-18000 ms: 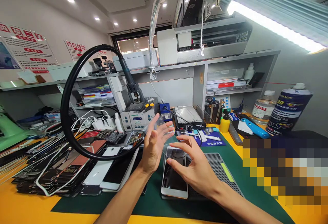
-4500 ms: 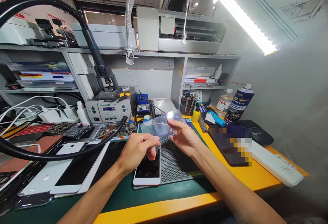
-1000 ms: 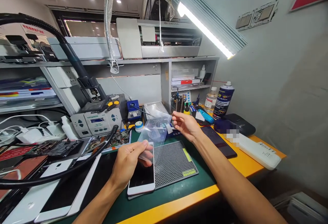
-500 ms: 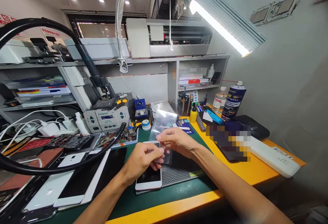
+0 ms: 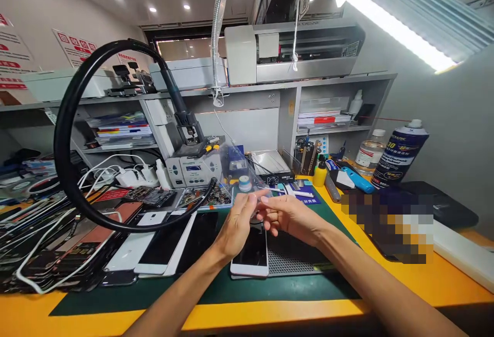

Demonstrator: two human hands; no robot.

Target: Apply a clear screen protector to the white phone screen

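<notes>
A clear thin plastic film (image 5: 252,175), perhaps a bag or sleeve, stands up in front of me; the solder station and other things show through it. My left hand (image 5: 236,226) pinches its near edge between thumb and fingers. Close beside it, my right hand (image 5: 290,214) pinches the same edge, its other fingers curled. Below the hands lies a white-framed smartphone (image 5: 250,255), dark screen up, its upper part hidden by them. Under and right of the phone is a grey perforated pad (image 5: 295,260) on the green mat (image 5: 216,296).
Several phones (image 5: 164,244) lie to the left, beside stacked phone parts (image 5: 77,254). A black hose (image 5: 64,141) loops over them. Behind are a rework station (image 5: 193,170) and a tray of small parts (image 5: 204,196). A spray can (image 5: 401,154), bottle (image 5: 370,152) and yellow dropper bottle (image 5: 320,173) stand right.
My view has turned left, so the bench appears farther right. The clear plastic, lying lower beyond my hands before, is now raised upright, with both hands pinching it.
</notes>
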